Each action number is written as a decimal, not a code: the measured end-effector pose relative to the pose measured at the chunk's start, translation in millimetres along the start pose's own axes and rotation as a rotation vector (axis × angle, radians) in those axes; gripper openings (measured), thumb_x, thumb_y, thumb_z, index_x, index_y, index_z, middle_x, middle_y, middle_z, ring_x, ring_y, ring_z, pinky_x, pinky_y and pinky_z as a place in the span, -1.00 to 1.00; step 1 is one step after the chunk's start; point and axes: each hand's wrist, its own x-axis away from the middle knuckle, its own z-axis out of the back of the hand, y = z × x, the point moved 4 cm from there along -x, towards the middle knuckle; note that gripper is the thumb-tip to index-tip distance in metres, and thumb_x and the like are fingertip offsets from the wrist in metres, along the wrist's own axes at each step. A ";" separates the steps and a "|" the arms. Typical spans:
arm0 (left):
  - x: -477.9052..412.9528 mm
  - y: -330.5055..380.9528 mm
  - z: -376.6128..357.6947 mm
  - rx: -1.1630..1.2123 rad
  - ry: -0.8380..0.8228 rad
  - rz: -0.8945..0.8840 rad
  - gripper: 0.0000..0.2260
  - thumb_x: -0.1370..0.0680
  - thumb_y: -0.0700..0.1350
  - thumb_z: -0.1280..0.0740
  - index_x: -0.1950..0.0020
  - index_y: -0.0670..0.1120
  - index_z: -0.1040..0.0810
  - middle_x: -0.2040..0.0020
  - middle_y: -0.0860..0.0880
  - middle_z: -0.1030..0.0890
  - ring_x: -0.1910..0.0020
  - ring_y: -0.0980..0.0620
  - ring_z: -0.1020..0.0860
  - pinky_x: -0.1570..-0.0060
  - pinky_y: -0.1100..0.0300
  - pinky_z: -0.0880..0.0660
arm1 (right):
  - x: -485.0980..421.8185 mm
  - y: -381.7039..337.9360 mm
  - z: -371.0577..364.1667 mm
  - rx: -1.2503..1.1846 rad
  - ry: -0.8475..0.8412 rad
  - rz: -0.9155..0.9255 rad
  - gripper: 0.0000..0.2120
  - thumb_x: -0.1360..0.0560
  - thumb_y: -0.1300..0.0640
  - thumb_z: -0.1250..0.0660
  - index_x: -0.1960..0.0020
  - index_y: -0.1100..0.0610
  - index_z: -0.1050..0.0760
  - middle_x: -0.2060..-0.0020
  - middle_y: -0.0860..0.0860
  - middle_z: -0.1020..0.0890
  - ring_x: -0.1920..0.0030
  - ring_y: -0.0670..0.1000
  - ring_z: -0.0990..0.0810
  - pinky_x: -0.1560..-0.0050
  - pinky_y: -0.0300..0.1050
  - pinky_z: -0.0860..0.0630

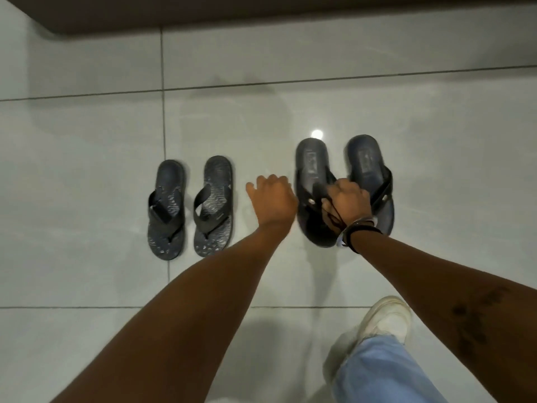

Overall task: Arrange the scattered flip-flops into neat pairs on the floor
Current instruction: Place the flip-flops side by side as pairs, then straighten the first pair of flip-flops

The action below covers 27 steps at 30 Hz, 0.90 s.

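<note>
Dark wavy-patterned flip-flops, plain black flip-flops, pale grey tiles, white shoe.

Right hand's fingers hidden, blurred

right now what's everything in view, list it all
patterned flip-flops: 2, dark grey, side by side on the floor, left
plain flip-flops: 2, black and navy, side by side, right
floor: white glossy tiles, a light glare near the plain pair
brown ledge: 1, along the top edge
sneaker: 1, white, lower right, under a light blue jeans leg
wristbands: black and pale, right wrist
left hand: curled, between the pairs, holding nothing
right hand: gripping the strap of a plain flip-flop
</note>
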 end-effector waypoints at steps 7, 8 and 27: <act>-26.5 -184.6 13.2 -0.141 -0.193 0.502 -0.59 -0.51 0.16 -0.26 -0.18 -0.11 -0.58 -0.23 -0.17 -0.55 -0.27 -0.21 -0.41 -0.34 -0.25 -0.18 | -37.1 -123.6 -52.7 0.152 -0.289 0.245 -0.41 -0.64 0.09 -0.14 -0.57 0.08 0.06 -0.58 0.07 0.12 -0.57 0.11 0.07 -0.51 0.24 0.05; -26.5 -202.9 9.6 -0.139 -0.247 0.544 -0.57 -0.49 0.18 -0.28 -0.18 -0.10 -0.57 -0.23 -0.17 -0.55 -0.28 -0.21 -0.40 -0.36 -0.26 -0.16 | -43.0 -137.0 -60.6 0.163 -0.288 0.257 -0.39 -0.63 0.10 -0.14 -0.57 0.07 0.09 -0.58 0.06 0.16 -0.57 0.12 0.12 -0.51 0.24 0.09; -82.9 -256.8 16.3 0.066 -0.222 0.426 -0.79 -0.57 0.07 -0.27 0.10 -0.06 -0.45 0.07 -0.10 -0.65 -0.01 -0.17 -0.58 -0.28 -0.10 -0.21 | -94.9 -201.3 -86.1 0.228 -0.378 0.048 -0.20 -0.56 0.06 -0.37 -0.57 0.02 0.10 -0.56 0.17 0.19 -0.56 0.19 0.10 -0.46 0.28 -0.13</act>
